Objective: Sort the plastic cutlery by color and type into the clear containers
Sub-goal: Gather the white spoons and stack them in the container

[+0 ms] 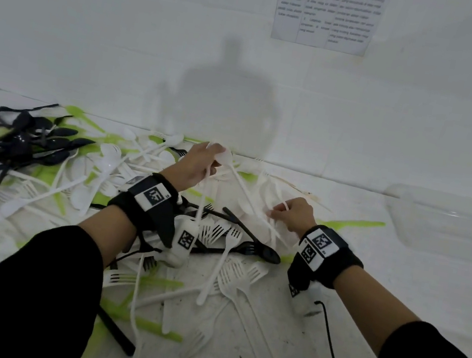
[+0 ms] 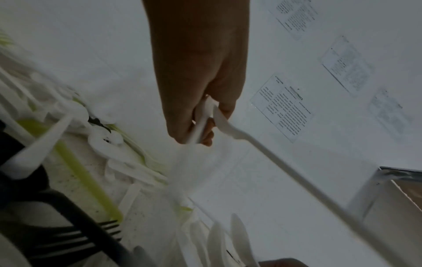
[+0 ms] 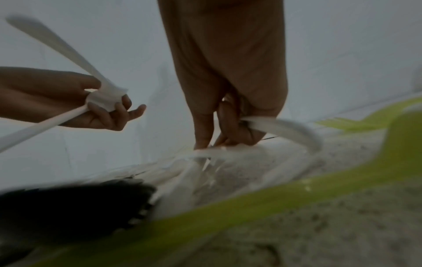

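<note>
1. White plastic spoons [image 1: 222, 157] are gripped in the left hand [image 1: 199, 163], raised above the pile near the wall; its fingers curl round the bowl ends while two long handles splay out, one downward, one toward the right hand [image 1: 296, 213].
2. The right hand is lower, knuckles up, fingers curled and pinching a white piece [image 3: 283, 126] at the heap of white cutlery [image 1: 258, 205]. Both forearms wear black sleeves and black wrist straps with square printed tags.
3. Motion blur smears the piece in the right hand, so I cannot tell whether it is a spoon, fork or knife. The right wrist view shows only a dark blurred fork [image 3: 91, 202] and a green streak [image 3: 297, 189] up close.
4. The clear container [image 1: 453, 226] lies at the right, against the wall, partly cut off by the frame edge.
5. Black spoons [image 1: 45, 142] cluster at the left; green knives [image 1: 353, 223] and white forks [image 1: 230, 272] lie scattered over a speckled white surface. White tiled wall behind carries a printed sheet [image 1: 328, 12], its text unreadable.
</note>
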Tool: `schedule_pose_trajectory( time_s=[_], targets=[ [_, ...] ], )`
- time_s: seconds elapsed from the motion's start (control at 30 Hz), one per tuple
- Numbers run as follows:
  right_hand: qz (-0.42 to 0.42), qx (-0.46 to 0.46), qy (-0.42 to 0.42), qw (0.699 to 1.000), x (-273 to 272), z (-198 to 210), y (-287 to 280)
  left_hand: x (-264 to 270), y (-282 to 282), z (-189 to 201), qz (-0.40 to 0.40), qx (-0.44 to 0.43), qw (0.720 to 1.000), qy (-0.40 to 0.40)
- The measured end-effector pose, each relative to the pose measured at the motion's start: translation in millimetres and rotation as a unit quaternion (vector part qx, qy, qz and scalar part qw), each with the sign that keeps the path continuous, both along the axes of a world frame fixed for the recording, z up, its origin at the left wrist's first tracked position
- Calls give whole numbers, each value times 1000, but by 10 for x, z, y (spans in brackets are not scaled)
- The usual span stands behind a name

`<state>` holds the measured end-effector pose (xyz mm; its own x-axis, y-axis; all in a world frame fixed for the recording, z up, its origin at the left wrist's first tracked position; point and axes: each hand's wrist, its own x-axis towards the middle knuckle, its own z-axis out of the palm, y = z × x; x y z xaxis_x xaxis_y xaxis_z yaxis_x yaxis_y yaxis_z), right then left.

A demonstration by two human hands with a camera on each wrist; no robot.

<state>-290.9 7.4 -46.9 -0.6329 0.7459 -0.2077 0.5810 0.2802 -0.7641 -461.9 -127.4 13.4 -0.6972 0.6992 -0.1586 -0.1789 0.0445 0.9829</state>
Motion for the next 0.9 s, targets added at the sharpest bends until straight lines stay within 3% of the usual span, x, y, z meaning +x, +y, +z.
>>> schedule_pose_trajectory(
  time_s=[0.13, 0.27, 0.33, 0.4, 0.47, 0.53, 0.6, 0.63, 0.7, 0.77, 0.9],
  targets=[
    [-8, -21, 42, 999, 107, 4, -10, 38, 24, 2, -13, 33, 997, -65],
    [-35, -21, 97, 994, 169, 74, -8, 91, 109, 8, 23, 50, 990, -127],
    [-71, -11, 141, 987, 170, 159, -13, 78, 184, -10, 30, 7, 996, -85],
    [-111, 6, 200, 974, 167, 283, -38, 71, 260, -78, -3, -86, 996, 24],
    [-138, 25, 240, 961, 151, 401, -73, 73, 301, -206, -60, -210, 964, 150],
    [-139, 48, 249, 957, 124, 501, -102, 147, 297, -323, -124, -323, 895, 282],
    [-116, 68, 243, 961, 93, 581, -121, 262, 294, -432, -163, -380, 833, 367],
    [-97, 75, 229, 966, 81, 619, -128, 291, 305, -497, -172, -385, 822, 383],
    [-52, 87, 180, 978, 50, 632, -124, 321, 334, -581, -178, -382, 821, 386],
    [-2, 93, 107, 990, 11, 564, -93, 306, 361, -596, -170, -375, 837, 360],
    [55, 101, -67, 991, -55, 243, -45, 249, 288, -426, -104, -243, 944, 196]
  ],
)
